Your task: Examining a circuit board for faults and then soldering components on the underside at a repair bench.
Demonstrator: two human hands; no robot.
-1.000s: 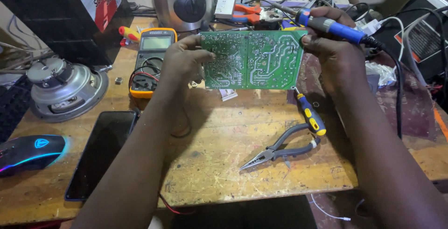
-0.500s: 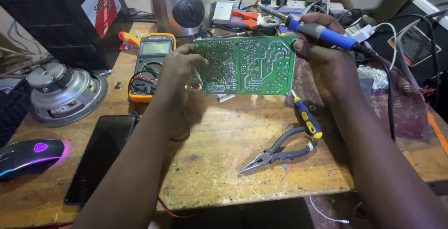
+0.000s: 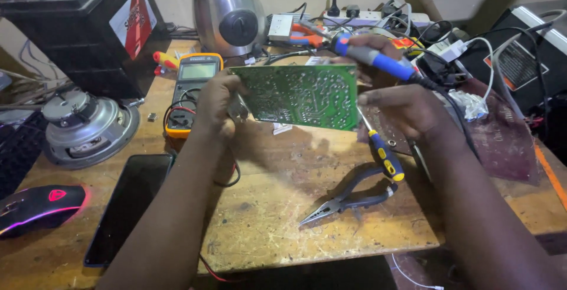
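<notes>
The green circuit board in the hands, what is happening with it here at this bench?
A person holds a green circuit board up over a wooden workbench, solder side toward the camera. The left hand grips its left edge. The right hand is at its right edge and also holds a blue-handled soldering iron, tip near the board's top. On the bench lie pliers, a screwdriver, a yellow multimeter, a dark phone and a lit mouse.

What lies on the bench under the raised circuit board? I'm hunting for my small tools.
Below the circuit board, a yellow-and-blue screwdriver and dark pliers lie on the wooden bench. A white scrap pokes out; anything directly behind the board is hidden.
</notes>
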